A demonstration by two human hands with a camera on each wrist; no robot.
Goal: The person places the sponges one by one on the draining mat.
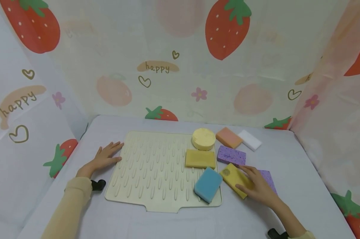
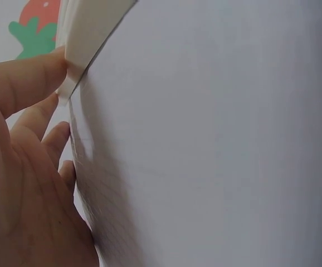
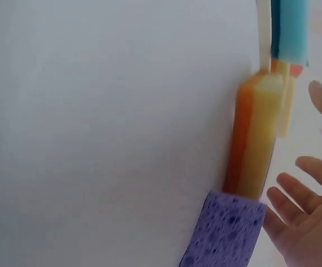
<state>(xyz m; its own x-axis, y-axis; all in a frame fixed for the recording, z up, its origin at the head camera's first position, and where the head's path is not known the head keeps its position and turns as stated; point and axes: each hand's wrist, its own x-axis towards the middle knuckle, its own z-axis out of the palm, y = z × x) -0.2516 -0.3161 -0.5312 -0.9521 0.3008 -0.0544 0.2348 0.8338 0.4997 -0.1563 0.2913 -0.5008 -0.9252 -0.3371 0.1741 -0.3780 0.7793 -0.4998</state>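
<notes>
My left hand (image 1: 103, 158) rests at the left edge of a cream ribbed mat (image 1: 156, 166), its thumb and fingers spread and touching the rim. Over a yellow sponge (image 1: 232, 177) with a dark round mark hovers my right hand (image 1: 260, 187), fingers loosely spread. The right wrist view shows a gap between this hand and the sponge's yellow-and-orange side (image 3: 250, 136). Partly hidden behind the hand is a purple sponge (image 1: 268, 179). On the mat's right side lie a round pale-yellow sponge (image 1: 203, 139), a yellow rectangular sponge (image 1: 200, 159) and a blue sponge (image 1: 208, 185).
Beyond the mat's right edge lie a speckled purple sponge (image 1: 231, 155), an orange sponge (image 1: 229, 137) and a white block (image 1: 250, 140). White cloth (image 1: 299, 179) covers the table. A strawberry-printed curtain (image 1: 195, 76) stands behind and at both sides.
</notes>
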